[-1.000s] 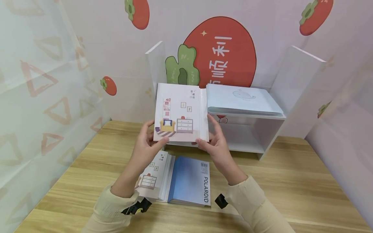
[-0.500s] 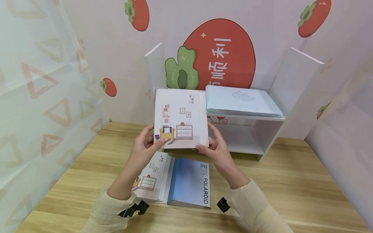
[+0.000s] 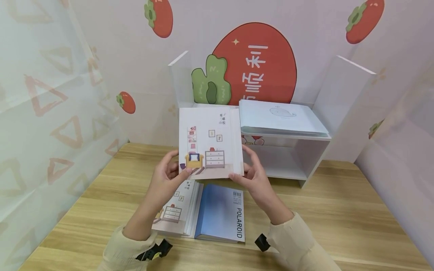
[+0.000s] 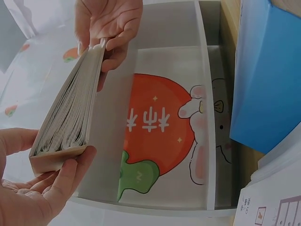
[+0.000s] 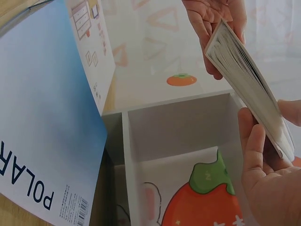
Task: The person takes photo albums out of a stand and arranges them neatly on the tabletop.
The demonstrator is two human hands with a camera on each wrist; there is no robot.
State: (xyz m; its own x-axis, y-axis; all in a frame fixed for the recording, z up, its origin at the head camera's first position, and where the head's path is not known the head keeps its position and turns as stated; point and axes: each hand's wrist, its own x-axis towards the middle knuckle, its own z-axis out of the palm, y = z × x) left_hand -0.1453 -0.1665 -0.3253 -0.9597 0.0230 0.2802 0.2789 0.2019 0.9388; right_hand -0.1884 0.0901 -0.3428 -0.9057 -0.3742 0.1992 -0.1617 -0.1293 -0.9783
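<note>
Both hands hold up a white photo album (image 3: pixel 210 139), its cover drawn with a yellow armchair and a chest of drawers. My left hand (image 3: pixel 165 182) grips its lower left corner, thumb on the cover and fingers behind. At the lower right, by the spine, my right hand (image 3: pixel 257 180) pinches it the same way. The left wrist view shows the stacked page edges (image 4: pixel 66 106) between the covers. Below, on the table, lies a matching white album (image 3: pixel 176 214), partly hidden by my left hand and forearm. Beside it is a blue album (image 3: pixel 222 214) marked POLAROID.
Behind the held album stands a white desktop shelf (image 3: pixel 285 162) with tall side panels. On its upper board, at the right, lies a pale blue album (image 3: pixel 281 114) with a whale drawing. Printed cloth walls enclose the wooden table (image 3: pixel 339 210).
Both hands have lowered the white album a little and drawn it nearer, so it now overlaps the top of the matching album below. The other albums and the shelf have stayed put.
</note>
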